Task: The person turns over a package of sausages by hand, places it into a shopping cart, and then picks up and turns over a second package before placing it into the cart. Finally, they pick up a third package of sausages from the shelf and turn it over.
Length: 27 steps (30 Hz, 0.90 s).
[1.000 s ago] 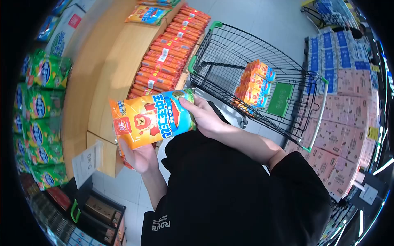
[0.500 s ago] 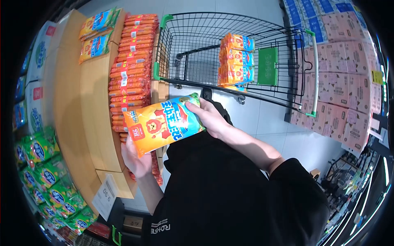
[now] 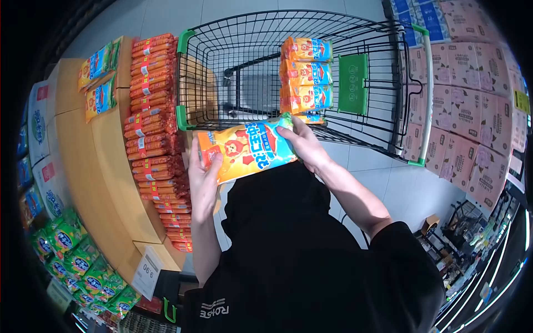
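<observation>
An orange-and-blue sausage bag (image 3: 247, 145) with a cartoon lion on it is held up between both hands, just over the near side of the shopping cart (image 3: 352, 86). My left hand (image 3: 204, 178) grips its orange end, thumb on the front. At the blue end, my right hand (image 3: 305, 145) pinches the corner, with the thumb on top and the fingers behind. Inside the cart, several matching sausage bags (image 3: 306, 75) stand in a row.
Red packs of sausages (image 3: 158, 127) are stacked along a wooden shelf (image 3: 119, 166) at the left. Two orange-and-blue bags (image 3: 101, 99) lie on that shelf. Green bags (image 3: 83, 261) and a price card (image 3: 147, 272) sit lower left. Pink cartons (image 3: 461, 105) are piled at the right.
Both hands have carried the sausage bag to the right and up, closer to the cart. The shelf has shifted left in view, and the cart also appears a little further left.
</observation>
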{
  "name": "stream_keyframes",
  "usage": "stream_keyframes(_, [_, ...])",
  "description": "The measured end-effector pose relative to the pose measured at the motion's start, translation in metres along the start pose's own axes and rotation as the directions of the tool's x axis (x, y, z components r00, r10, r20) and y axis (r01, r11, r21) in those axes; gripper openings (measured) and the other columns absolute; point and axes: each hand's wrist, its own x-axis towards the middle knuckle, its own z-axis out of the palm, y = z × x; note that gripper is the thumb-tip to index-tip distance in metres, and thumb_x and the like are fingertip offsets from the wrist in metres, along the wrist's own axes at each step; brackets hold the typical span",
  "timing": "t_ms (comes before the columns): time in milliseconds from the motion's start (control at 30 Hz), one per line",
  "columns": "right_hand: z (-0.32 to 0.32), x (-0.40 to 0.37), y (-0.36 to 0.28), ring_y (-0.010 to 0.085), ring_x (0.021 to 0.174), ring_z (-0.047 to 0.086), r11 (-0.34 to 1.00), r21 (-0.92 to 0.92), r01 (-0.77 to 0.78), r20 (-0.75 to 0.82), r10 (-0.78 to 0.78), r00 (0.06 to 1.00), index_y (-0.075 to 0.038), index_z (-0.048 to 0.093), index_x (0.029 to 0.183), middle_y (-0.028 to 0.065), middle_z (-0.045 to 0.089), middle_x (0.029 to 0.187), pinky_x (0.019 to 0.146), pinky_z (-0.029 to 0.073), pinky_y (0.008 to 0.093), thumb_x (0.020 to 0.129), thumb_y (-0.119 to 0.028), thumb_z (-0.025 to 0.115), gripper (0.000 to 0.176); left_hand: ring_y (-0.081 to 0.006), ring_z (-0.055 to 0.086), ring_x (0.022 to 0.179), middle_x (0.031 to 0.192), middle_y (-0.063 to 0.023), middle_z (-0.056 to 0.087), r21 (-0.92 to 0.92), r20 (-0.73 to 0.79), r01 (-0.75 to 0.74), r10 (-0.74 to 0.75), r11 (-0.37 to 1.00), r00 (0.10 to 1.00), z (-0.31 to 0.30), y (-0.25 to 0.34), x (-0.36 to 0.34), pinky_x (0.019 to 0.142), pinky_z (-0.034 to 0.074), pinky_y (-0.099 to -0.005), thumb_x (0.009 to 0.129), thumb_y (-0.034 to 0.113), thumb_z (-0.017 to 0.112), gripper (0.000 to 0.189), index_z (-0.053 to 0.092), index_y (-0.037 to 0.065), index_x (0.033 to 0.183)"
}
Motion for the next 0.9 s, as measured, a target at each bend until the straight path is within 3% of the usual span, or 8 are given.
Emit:
stream_keyframes(100, [-0.046,0.02,-0.006,0.0196,0.1,0.054,0.999,-0.031,-0.037,-0.084,0.034,0.996,0.006,0.02,0.133,0.0201,0.049,0.115,0.084,0.044,0.0276,0.083,-0.015,0.057,0.066,-0.0155,0.053,0.099,0.118,-0.0148,0.048,0.005,0.051,0.071,-0.071,0.997,0.996,0.038,-0.024,0.036,0.084,0.045,-0.026,0.085,-0.001,0.05,0.068,0.007,0.002,0.138])
stream_keyframes(167, [-0.08,0.032,-0.007,0.0195,0.101,0.054,0.998,-0.02,-0.058,-0.124,0.055,0.991,0.006,0.018,0.133,0.0206,0.048,0.117,0.084,0.044,0.0274,0.083,-0.015,0.058,0.067,-0.0136,0.056,0.091,0.107,-0.0131,0.055,0.058,0.081,0.004,-0.009,0.998,0.997,0.072,-0.039,0.056,0.08,0.045,-0.025,0.086,0.004,0.05,0.056,0.023,-0.001,0.135])
stream_keyframes(233, [-0.113,0.045,-0.011,0.0197,0.101,0.054,0.99,-0.028,-0.141,-0.171,0.135,0.976,0.006,0.018,0.134,0.0203,0.049,0.117,0.084,0.045,0.0276,0.083,-0.015,0.059,0.069,-0.0117,0.058,0.082,0.093,-0.0122,0.062,0.475,0.219,-0.002,-0.116,0.88,0.969,0.078,-0.083,0.09,0.075,0.046,-0.0248,0.087,0.008,0.049,0.037,0.044,-0.005,0.121])
stream_keyframes(267, [-0.133,0.055,-0.007,0.0196,0.1,0.054,0.983,-0.028,-0.179,-0.195,0.17,0.966,0.006,0.019,0.134,0.02,0.05,0.117,0.084,0.045,0.0276,0.083,-0.015,0.059,0.068,-0.0144,0.061,0.077,0.086,-0.0157,0.064,0.46,0.22,-0.051,-0.058,0.886,0.974,0.09,-0.105,0.101,0.072,0.046,-0.0261,0.086,0.011,0.049,0.028,0.055,-0.006,0.108])
stream_keyframes(433, [-0.216,0.098,0.028,0.0164,0.087,0.06,0.942,-0.072,-0.328,-0.247,0.301,0.921,0.004,0.033,0.129,0.0157,0.057,0.106,0.074,0.05,0.0264,0.083,-0.016,0.058,0.056,-0.0352,0.056,0.091,0.095,-0.0218,0.059,0.783,0.393,-0.204,-0.214,0.588,0.894,0.148,-0.15,0.147,0.078,0.045,-0.0398,0.083,0.015,0.046,0.026,0.059,0.001,0.101])
stream_keyframes(567, [-0.254,0.127,0.05,0.0158,0.077,0.062,0.869,-0.175,-0.462,-0.289,0.404,0.868,0.001,0.038,0.127,0.014,0.059,0.1,0.063,0.053,0.029,0.084,-0.016,0.055,0.05,-0.0338,0.055,0.094,0.097,-0.0169,0.059,0.917,0.33,-0.156,-0.478,0.368,0.814,0.175,-0.198,0.166,0.077,0.044,-0.0423,0.083,0.019,0.041,0.024,0.059,0.006,0.094])
stream_keyframes(767, [-0.288,0.157,0.103,0.0148,0.066,0.062,0.833,-0.187,-0.521,-0.373,0.431,0.822,-0.001,0.036,0.13,0.0145,0.06,0.098,0.051,0.051,0.0275,0.082,-0.02,0.055,0.055,-0.034,0.056,0.092,0.096,-0.0203,0.058,0.922,0.354,-0.184,-0.545,0.342,0.76,0.186,-0.252,0.186,0.076,0.045,-0.042,0.083,0.016,0.043,0.022,0.058,0.001,0.089])
stream_keyframes(900, [-0.303,0.176,0.133,0.0214,0.087,0.06,0.818,-0.29,-0.497,-0.408,0.364,0.837,0.001,0.036,0.129,0.0179,0.056,0.11,0.071,0.049,0.0301,0.081,-0.021,0.055,0.056,-0.0308,0.057,0.096,0.101,-0.0199,0.058,0.949,0.29,-0.101,-0.696,0.3,0.657,0.195,-0.268,0.209,0.079,0.046,-0.0395,0.079,0.016,0.047,0.026,0.058,0.0,0.097])
